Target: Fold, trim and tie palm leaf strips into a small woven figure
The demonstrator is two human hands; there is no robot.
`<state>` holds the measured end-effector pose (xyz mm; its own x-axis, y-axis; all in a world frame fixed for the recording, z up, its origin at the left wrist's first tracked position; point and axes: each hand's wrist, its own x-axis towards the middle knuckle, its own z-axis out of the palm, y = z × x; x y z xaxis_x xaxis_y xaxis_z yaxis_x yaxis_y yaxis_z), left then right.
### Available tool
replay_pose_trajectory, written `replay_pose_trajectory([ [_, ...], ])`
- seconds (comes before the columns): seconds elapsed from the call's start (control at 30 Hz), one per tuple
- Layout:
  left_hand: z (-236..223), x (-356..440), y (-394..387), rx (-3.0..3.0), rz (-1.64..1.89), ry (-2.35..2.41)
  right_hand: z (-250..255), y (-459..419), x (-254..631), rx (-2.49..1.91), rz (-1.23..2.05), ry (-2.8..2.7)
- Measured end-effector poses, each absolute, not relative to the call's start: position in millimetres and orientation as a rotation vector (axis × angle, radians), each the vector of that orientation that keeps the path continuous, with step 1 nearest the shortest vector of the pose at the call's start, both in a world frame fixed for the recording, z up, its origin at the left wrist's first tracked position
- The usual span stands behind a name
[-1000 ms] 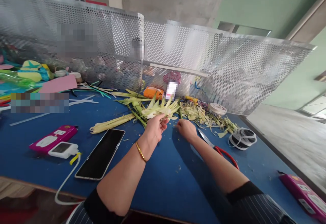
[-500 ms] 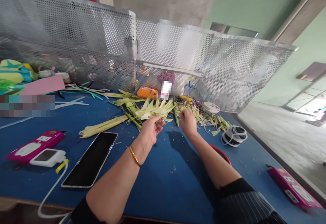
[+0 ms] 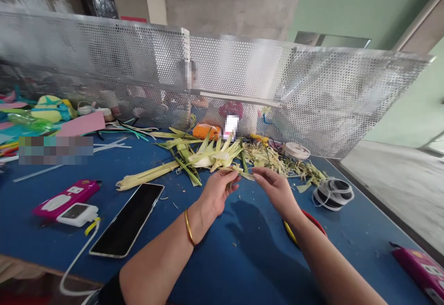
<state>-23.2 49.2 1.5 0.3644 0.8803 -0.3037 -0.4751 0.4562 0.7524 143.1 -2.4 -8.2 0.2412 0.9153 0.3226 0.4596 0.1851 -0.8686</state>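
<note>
Leaf strip (image 3: 247, 176) between two hands, in front of a leaf pile (image 3: 215, 154) on a blue surface (image 3: 208, 258).

Nearest: dark phone (image 3: 126, 221) flat at left, red-and-yellow handle (image 3: 315, 219) partly hidden by the right forearm; both off to the sides, probably so neither gets in the way. Left hand (image 3: 215, 193): fingers curled, thumb and forefinger apparently pinching one end of the strip. Right hand (image 3: 276, 194): half open, thumb and forefinger close together at the other end; can't tell whether they grip. Two-ended hold likely steadies the strip. Just beyond, the pile, presumably there for easy reach. Farther: orange packet (image 3: 206, 131), then mesh screen (image 3: 239, 66).
</note>
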Motion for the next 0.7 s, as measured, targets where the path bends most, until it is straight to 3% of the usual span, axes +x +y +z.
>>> replay_pose_trajectory([
  [0.2, -4.7, -14.8, 38.1, 0.648, 0.904, 0.780, -12.2, -8.2, 130.1, -1.335, 0.764, -1.180],
  [0.7, -1.5, -13.4, 29.6, 0.953, 0.840, 0.822, -15.2, -8.5, 130.4, -1.389, 0.575, -1.281],
])
